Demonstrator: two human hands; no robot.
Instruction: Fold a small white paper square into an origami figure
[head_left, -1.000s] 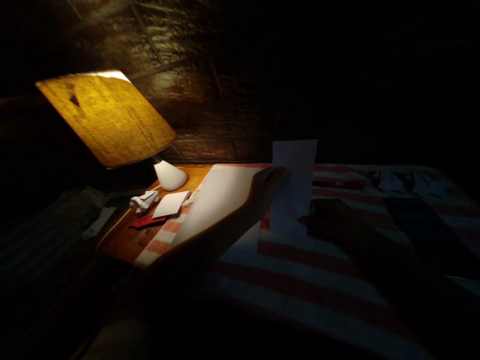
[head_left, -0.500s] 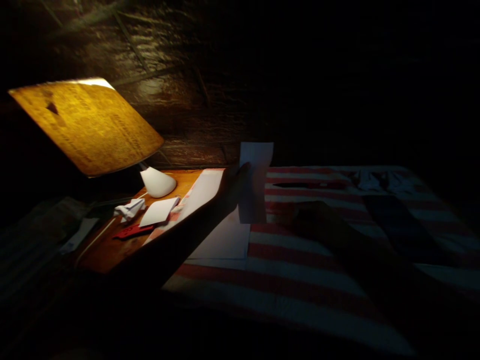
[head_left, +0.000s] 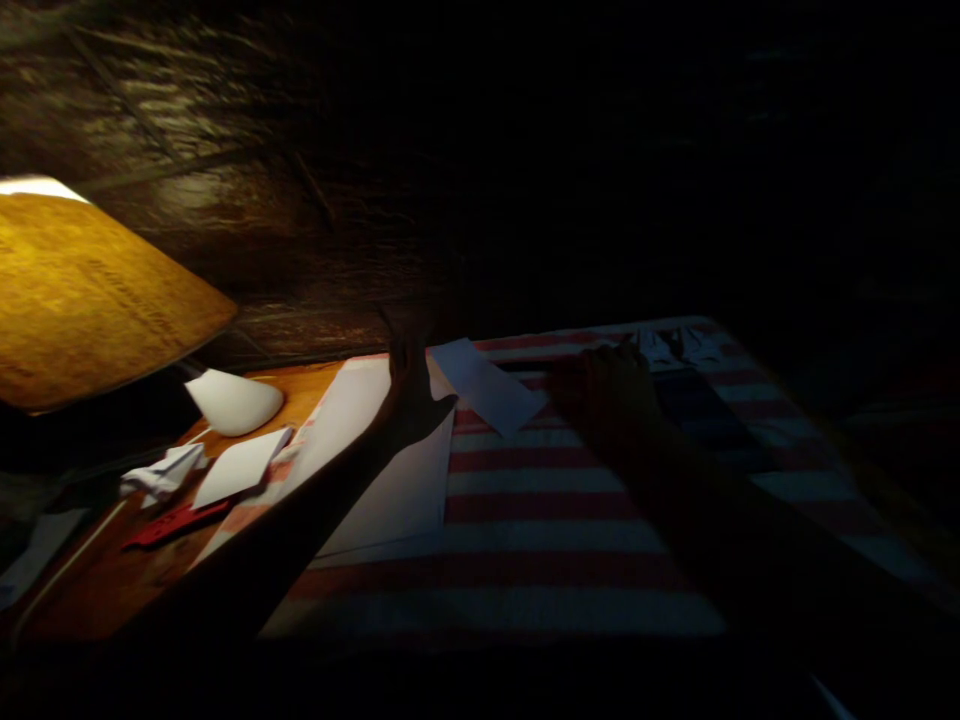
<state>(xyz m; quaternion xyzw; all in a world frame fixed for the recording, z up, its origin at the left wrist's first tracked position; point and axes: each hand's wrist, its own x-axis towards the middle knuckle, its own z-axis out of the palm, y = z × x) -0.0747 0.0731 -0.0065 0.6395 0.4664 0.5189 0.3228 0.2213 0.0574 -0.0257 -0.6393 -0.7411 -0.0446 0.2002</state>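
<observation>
The room is dark and my hands show only as silhouettes. My left hand point(head_left: 412, 395) reaches over a large white sheet point(head_left: 390, 480) on the red-and-white striped cloth point(head_left: 570, 520). It rests beside a small folded white paper point(head_left: 489, 387) that lies flat on the cloth. Whether its fingers still touch that paper is unclear. My right hand point(head_left: 604, 395) lies on the cloth just right of the paper. Its fingers are lost in shadow.
A lamp with a yellow shade point(head_left: 82, 300) and white base point(head_left: 232, 402) stands at the left on a wooden surface point(head_left: 105, 570). Near it lie a crumpled paper point(head_left: 161, 472), a white card point(head_left: 238, 466) and a red object point(head_left: 176, 522). Dark items sit at the cloth's far end.
The small paper, held upright by my left hand before, now lies flat on the cloth. My view has swung right and both hands have moved farther away.
</observation>
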